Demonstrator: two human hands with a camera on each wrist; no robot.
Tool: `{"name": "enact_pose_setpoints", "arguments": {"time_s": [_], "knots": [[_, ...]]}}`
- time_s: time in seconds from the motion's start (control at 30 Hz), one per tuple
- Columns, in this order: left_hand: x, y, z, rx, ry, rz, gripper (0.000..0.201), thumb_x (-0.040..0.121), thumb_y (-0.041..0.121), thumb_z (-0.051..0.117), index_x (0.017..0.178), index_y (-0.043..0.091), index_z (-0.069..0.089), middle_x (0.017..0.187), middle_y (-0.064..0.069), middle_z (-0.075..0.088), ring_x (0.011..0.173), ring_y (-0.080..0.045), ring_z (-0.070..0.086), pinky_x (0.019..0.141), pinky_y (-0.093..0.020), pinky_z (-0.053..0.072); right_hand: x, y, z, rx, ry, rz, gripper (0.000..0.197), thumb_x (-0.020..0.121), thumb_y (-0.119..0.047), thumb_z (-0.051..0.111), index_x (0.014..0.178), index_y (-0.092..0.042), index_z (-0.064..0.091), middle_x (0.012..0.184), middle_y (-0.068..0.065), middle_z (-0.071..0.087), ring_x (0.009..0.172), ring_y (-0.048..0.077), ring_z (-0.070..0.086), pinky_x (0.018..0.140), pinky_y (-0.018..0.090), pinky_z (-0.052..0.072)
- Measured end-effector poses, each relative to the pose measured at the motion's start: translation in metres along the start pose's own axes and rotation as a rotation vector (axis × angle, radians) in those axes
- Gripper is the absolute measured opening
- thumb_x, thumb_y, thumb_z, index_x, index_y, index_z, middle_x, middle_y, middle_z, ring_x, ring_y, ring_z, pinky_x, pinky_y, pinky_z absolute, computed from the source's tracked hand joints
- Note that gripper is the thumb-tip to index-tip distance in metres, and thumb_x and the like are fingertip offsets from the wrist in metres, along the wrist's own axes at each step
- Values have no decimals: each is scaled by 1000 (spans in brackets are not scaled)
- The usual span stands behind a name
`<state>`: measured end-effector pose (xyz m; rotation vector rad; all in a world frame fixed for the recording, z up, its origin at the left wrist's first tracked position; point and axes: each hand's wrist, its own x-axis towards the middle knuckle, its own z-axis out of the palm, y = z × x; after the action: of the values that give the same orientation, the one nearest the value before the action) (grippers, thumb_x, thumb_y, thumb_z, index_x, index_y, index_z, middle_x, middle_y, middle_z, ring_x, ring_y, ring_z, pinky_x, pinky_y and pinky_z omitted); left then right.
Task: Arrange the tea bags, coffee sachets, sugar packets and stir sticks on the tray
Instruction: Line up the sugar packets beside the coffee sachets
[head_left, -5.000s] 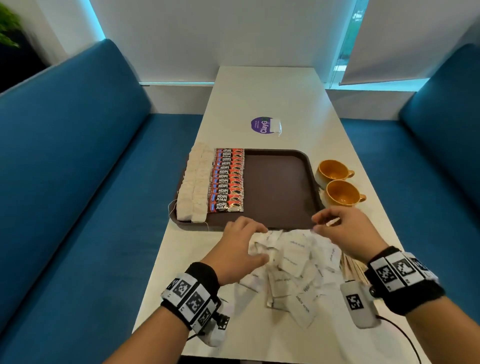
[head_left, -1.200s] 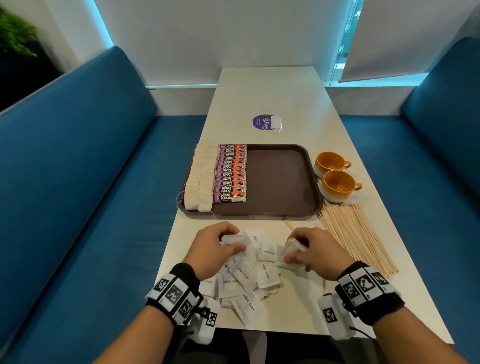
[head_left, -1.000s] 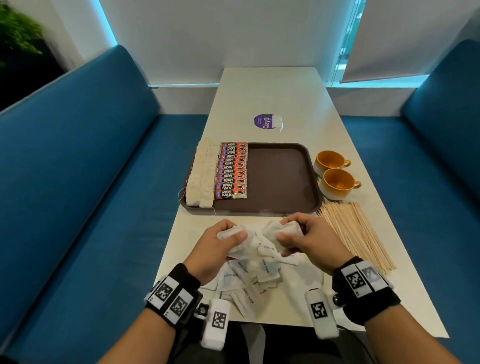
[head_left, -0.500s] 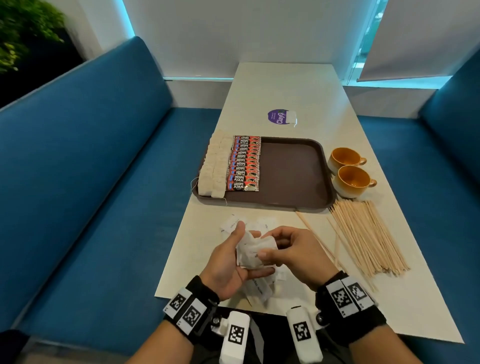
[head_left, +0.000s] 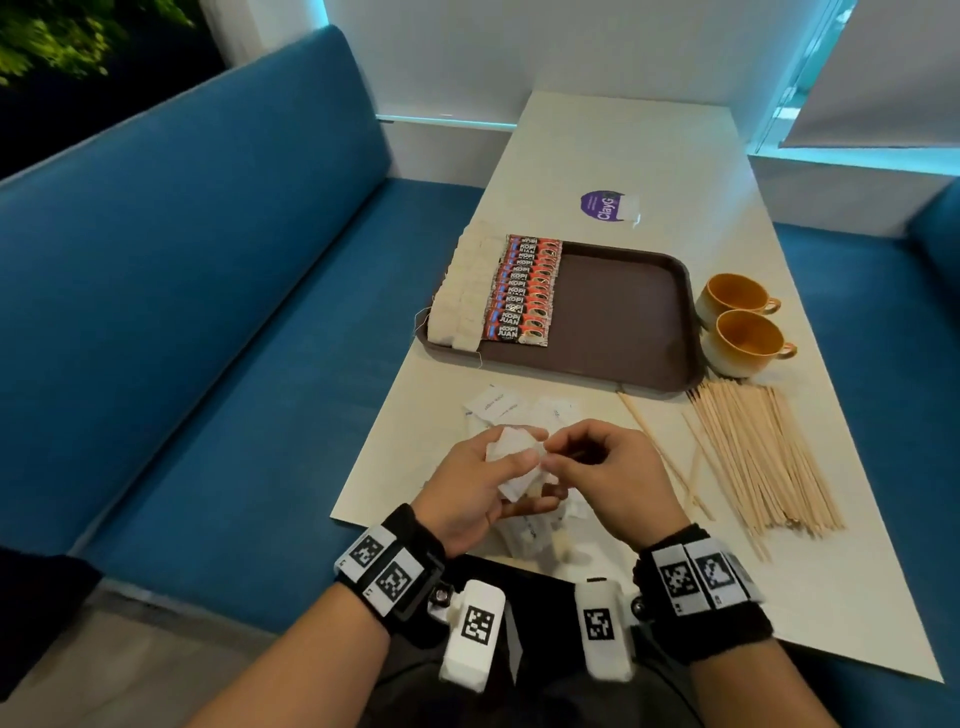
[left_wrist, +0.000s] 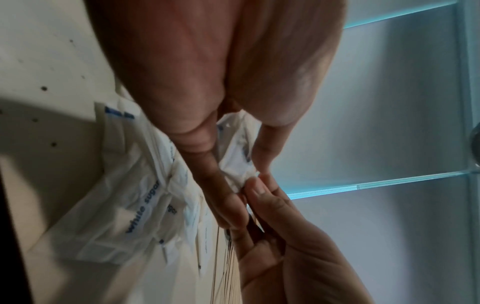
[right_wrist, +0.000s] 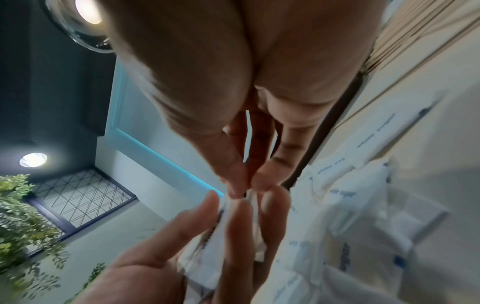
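Both hands are up off the table (head_left: 613, 140) just in front of the near edge of the brown tray (head_left: 623, 312), working on a little bunch of white sugar packets (head_left: 511, 449). The left hand (head_left: 475, 486) has its thumb and fingers curled around the bunch, palm turned inward, and the right hand (head_left: 608, 473) is pinching the edge of a packet with its fingertips right where the two hands meet. The wrist views back that up: fingertips (left_wrist: 259, 191) from both hands clamp onto the same crumpled white paper, with "white sugar" readable on the loose packets (left_wrist: 140, 207) lying below. A few more packets (head_left: 493, 405) sit flat on the table between the hands and the tray's near edge, and some are under the hands too, hard to count. On the tray itself, the left part is filled: a column of pale tea bags (head_left: 462, 291) along the left rim, and just beside it a neat overlapping column of red coffee sachets (head_left: 524, 291). The rest of the tray is bare brown. Right of the tray, two orange cups (head_left: 743, 322) stand touching each other, and in front of them, off the tray's near right corner, lies a fanned pile of wooden stir sticks (head_left: 753, 457), with a couple of strays (head_left: 654, 441) closer to the right hand.
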<state>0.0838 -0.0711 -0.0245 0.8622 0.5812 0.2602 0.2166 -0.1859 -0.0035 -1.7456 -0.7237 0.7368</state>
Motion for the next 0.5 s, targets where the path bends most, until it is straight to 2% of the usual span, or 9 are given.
{"name": "enact_pose_setpoints", "arguments": {"time_s": [0.1, 0.17, 0.23, 0.3, 0.4, 0.5], "knots": [[-2, -1, -3, 14, 4, 29, 28, 101, -2, 54, 128, 4, 63, 117, -24, 71, 96, -44, 72, 75, -41, 65, 1, 0, 3, 7, -29, 12, 12, 81, -6, 84, 86, -8, 74, 76, 10, 75, 64, 18, 73, 61, 20, 56], [-3, 2, -8, -18, 35, 35, 31, 101, -6, 51, 128, 4, 63, 116, -24, 71, 96, -42, 72, 72, -42, 65, 3, 3, 1, -28, -18, 10, 10, 82, -11, 84, 84, -11, 74, 73, 8, 74, 64, 12, 69, 61, 20, 53], [-5, 7, -15, -45, 82, 49, 30, 99, -10, 48, 121, 3, 64, 110, -20, 70, 92, -38, 71, 64, -40, 64, 5, 8, -3, -142, 41, 14, 12, 81, -18, 86, 79, -19, 74, 73, 4, 72, 64, 11, 63, 65, 27, 54], [-5, 13, -22, -44, 130, 76, 25, 98, -11, 48, 107, 7, 64, 108, -18, 63, 83, -31, 69, 58, -34, 62, 6, 12, -4, -309, 34, 15, 15, 78, -23, 87, 78, -25, 72, 72, 0, 70, 64, 9, 61, 69, 30, 55], [-5, 18, -32, -57, 194, 87, 27, 97, -12, 45, 93, 11, 58, 108, -17, 65, 77, -31, 69, 52, -29, 58, 2, 13, 4, -529, -145, 8, 33, 70, -37, 91, 91, -32, 66, 77, -4, 67, 68, 7, 62, 71, 32, 55], [-7, 19, -43, -64, 189, 91, 30, 96, -14, 39, 99, 11, 55, 115, -19, 73, 81, -36, 72, 54, -31, 59, -1, 16, 18, -799, -294, -38, 60, 62, -54, 90, 107, -37, 54, 97, -13, 52, 84, 8, 55, 77, 34, 53]]}}
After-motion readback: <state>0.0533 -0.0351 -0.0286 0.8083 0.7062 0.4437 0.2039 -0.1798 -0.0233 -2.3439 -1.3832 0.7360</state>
